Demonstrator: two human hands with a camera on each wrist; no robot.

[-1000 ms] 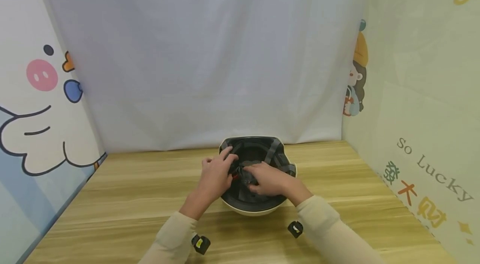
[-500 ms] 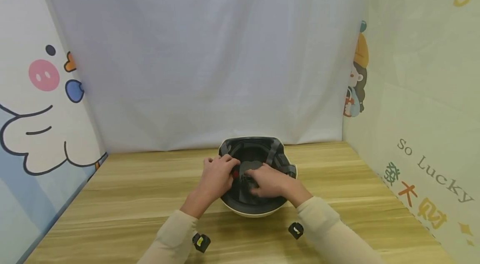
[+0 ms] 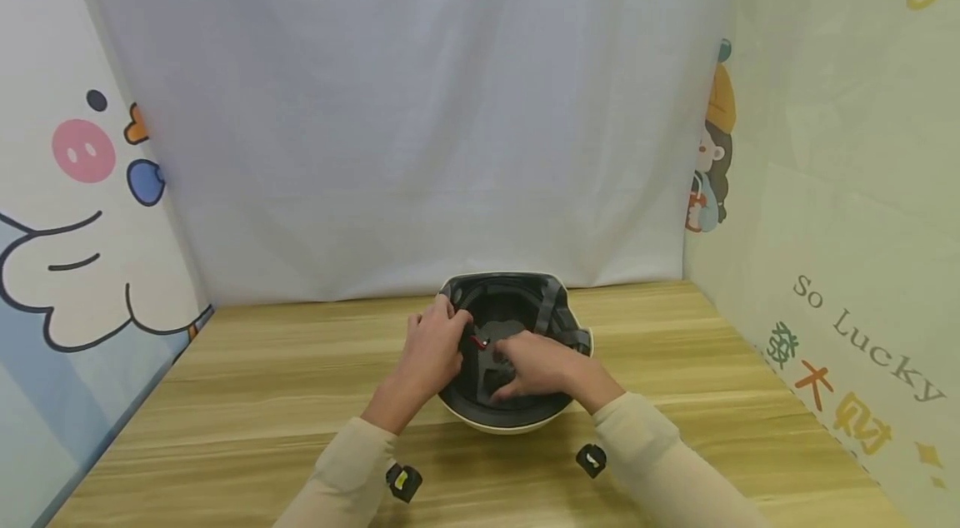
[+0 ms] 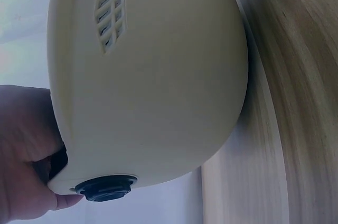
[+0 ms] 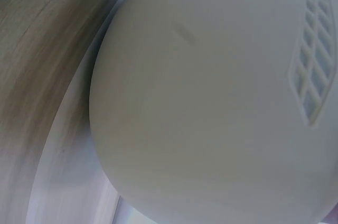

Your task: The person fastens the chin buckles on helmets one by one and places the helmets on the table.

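A cream helmet [image 3: 517, 430] lies upside down on the wooden table, its black lining [image 3: 517, 411] facing up. My left hand [image 3: 433, 342] grips the helmet's left rim, fingers curled over the edge. In the left wrist view, this hand [image 4: 24, 166] holds the rim close to a black round snap [image 4: 108, 187]. Beside its fingertips shows a small red buckle part [image 3: 478, 341]. My right hand [image 3: 540, 363] reaches inside the helmet, thumb apart from the fingers; its fingertips are partly hidden. A grey strap [image 3: 549, 307] runs down the far right inner side.
Two small black blocks sit near my forearms, a left block [image 3: 403, 481] with a yellow mark and a right block [image 3: 591, 460] with a white mark. A white curtain [image 3: 450, 112] hangs behind the wooden table [image 3: 300, 395]. Printed panels stand at both sides.
The left fingers have drawn in on the rim, and the red buckle part shows more plainly. The right hand has shifted only slightly inside the helmet; the dark strap bunched between the hands is no longer visible.
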